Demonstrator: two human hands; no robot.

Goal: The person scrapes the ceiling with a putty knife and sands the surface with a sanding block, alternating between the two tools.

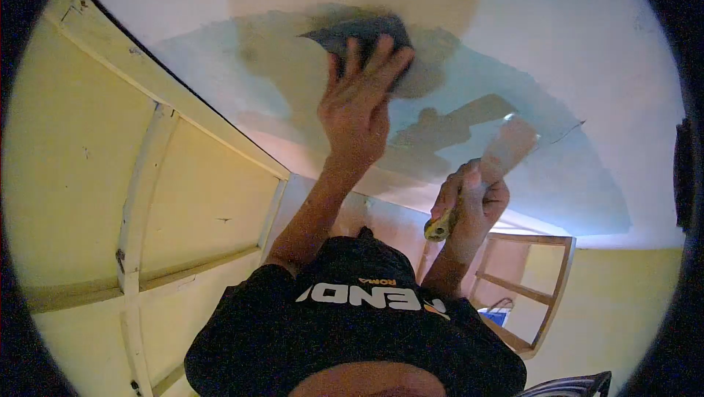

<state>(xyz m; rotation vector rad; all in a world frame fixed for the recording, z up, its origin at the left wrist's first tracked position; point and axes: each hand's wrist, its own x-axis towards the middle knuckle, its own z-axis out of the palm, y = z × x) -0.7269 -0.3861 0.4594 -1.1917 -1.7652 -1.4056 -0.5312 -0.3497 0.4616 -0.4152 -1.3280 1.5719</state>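
Observation:
My left hand (359,107) presses a dark sheet that looks like sandpaper (367,30) against a pale surface (528,23), fingers spread over it and slightly blurred. Under and around the sheet lies a broad grey-blue patch (528,89), like filler, with a ragged edge. My right hand (473,199) is closed round the handle of a putty knife (507,149). The wide blade points up towards the patch, and its shadow falls on the surface beside it. The handle's yellowish end shows below my fingers.
At left stands a yellow panelled wall (73,162) with wooden battens (139,184). A wooden window frame (561,280) is at the lower right, beside a yellow wall (623,309). My black printed shirt (352,331) fills the bottom. A dark object (684,177) sits at the right edge.

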